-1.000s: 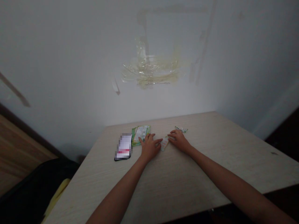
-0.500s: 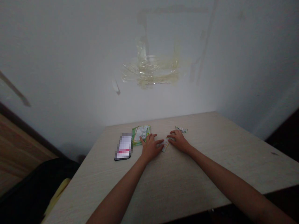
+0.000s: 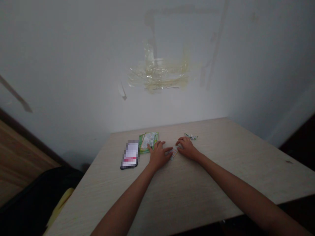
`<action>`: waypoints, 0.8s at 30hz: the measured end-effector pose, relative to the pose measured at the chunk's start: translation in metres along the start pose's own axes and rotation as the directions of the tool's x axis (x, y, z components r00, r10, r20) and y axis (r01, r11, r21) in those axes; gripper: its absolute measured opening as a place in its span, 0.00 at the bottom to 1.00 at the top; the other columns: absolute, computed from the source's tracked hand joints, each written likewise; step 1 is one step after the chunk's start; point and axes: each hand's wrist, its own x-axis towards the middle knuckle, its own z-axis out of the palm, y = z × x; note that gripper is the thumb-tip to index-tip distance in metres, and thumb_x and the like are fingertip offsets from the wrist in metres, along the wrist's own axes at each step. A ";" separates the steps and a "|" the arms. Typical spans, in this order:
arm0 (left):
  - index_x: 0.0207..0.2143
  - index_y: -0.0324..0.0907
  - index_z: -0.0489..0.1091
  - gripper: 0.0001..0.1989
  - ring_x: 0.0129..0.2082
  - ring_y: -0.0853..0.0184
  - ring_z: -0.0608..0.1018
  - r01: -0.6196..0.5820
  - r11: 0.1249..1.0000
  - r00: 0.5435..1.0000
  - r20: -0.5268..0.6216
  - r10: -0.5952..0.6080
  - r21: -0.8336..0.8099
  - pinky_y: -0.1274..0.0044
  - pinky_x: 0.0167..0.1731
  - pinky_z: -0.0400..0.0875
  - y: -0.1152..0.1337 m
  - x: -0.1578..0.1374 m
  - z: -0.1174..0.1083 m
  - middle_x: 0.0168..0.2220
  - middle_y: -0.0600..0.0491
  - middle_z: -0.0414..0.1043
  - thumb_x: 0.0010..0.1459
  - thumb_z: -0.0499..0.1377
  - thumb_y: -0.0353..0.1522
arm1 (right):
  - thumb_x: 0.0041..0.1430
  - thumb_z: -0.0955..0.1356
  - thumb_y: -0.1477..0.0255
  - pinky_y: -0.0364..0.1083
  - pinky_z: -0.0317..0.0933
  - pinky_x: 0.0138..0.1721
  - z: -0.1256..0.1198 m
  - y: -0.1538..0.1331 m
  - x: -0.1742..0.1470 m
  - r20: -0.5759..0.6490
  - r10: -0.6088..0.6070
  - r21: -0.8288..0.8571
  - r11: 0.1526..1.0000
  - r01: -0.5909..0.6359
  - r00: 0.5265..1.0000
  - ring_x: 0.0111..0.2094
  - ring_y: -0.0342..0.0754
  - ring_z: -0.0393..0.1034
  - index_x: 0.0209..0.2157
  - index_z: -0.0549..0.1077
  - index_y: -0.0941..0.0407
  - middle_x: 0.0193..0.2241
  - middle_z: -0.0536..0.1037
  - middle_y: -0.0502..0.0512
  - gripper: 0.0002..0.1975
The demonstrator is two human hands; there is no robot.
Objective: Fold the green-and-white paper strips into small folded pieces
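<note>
A small, pale, printed packet [image 3: 174, 152] lies on the table between my two hands; fingers cover both its ends. My left hand [image 3: 158, 155] has its thumb and index finger closed on the packet's left edge, while its other fingers spread toward the green packets [image 3: 149, 141]. My right hand [image 3: 188, 149] is curled, its thumb and fingertips gripping the right edge. Just beyond the right hand is a crumpled green-and-white wrapper piece [image 3: 191, 136]. The green packets lie stacked, with white printed panels facing up.
A phone [image 3: 130, 154] with a blurred screen lies left of the green packets. The wooden table [image 3: 221, 183] meets a wall [image 3: 86, 65] bearing old clear tape [image 3: 162, 73]. Dark fabric [image 3: 44, 193] and yellow cloth [image 3: 61, 203] are beyond the table's left edge.
My right hand's fingers have curled in a little, and the packet's visible part has shifted slightly under them. My left hand stays in place.
</note>
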 end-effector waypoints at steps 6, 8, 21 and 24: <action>0.48 0.65 0.73 0.15 0.63 0.51 0.58 -0.003 1.000 1.000 0.004 0.003 0.008 0.37 0.57 0.30 -0.001 0.001 0.000 0.60 0.53 0.63 0.58 0.58 0.45 | 0.51 0.69 0.74 0.55 0.56 0.54 0.001 0.001 0.001 0.008 0.004 -0.006 1.000 -0.004 1.000 0.50 0.56 0.63 0.39 0.76 0.57 0.44 0.72 0.61 0.12; 0.48 0.65 0.73 0.15 0.63 0.51 0.58 -0.007 1.000 1.000 0.002 0.007 0.017 0.37 0.56 0.30 -0.001 0.001 0.000 0.60 0.53 0.64 0.58 0.58 0.45 | 0.51 0.69 0.73 0.54 0.56 0.54 0.001 0.001 0.002 0.014 0.003 -0.002 1.000 -0.003 1.000 0.51 0.56 0.62 0.39 0.76 0.57 0.44 0.72 0.61 0.11; 0.47 0.63 0.73 0.14 0.63 0.51 0.59 -0.041 0.998 0.999 -0.029 0.042 0.051 0.37 0.56 0.29 0.001 0.001 0.001 0.59 0.53 0.64 0.58 0.58 0.46 | 0.49 0.70 0.74 0.54 0.56 0.54 0.005 0.004 0.004 0.017 0.027 0.015 1.000 -0.027 0.999 0.51 0.56 0.63 0.37 0.76 0.57 0.45 0.72 0.61 0.10; 0.47 0.63 0.74 0.14 0.63 0.51 0.59 -0.045 0.998 0.998 -0.032 0.046 0.050 0.37 0.56 0.29 0.001 0.001 0.001 0.59 0.53 0.64 0.58 0.58 0.47 | 0.50 0.69 0.74 0.54 0.57 0.55 0.004 0.004 0.004 0.013 0.021 0.015 1.000 -0.021 1.000 0.51 0.56 0.63 0.39 0.75 0.58 0.46 0.72 0.62 0.12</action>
